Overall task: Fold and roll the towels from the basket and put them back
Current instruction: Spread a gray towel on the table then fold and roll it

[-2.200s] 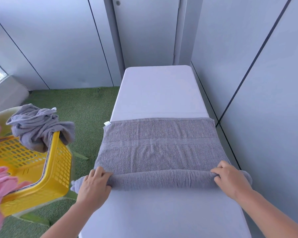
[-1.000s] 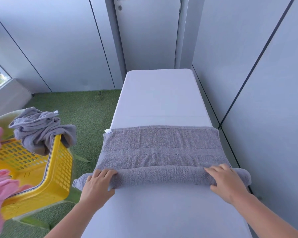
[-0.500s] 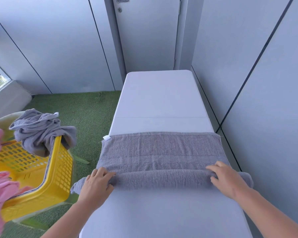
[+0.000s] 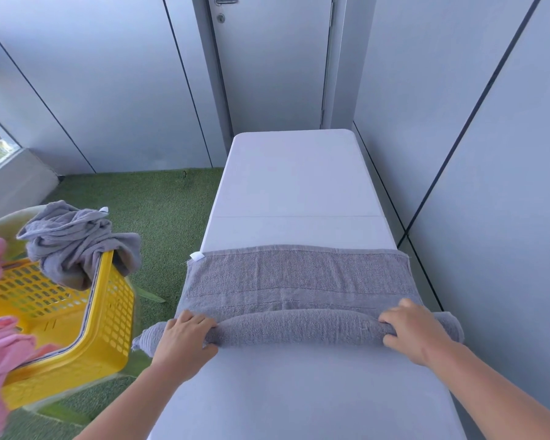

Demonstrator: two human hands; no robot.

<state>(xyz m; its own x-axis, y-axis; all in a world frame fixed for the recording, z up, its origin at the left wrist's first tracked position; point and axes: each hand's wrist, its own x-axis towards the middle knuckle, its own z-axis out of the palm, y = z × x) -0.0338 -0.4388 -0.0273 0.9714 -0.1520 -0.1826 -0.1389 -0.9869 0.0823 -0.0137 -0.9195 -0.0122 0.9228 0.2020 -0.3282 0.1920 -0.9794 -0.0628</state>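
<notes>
Head view, so tell me: what have your hands got?
— My left hand (image 4: pixel 185 336) and right hand (image 4: pixel 410 331) each curl over one end of the grey towel (image 4: pixel 299 327), fingers wrapped on its rolled part. Beyond my fingers the unrolled stretch lies flat on the table (image 4: pixel 299 185).
— What could go wrong?
— If one hand leads, I'd expect a crooked, loose roll. The ends stick out past my hands and could sag. The basket (image 4: pixel 108 312) sits off my left hand.

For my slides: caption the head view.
Left hand and right hand roll grey towel on white table beside yellow basket.
</notes>
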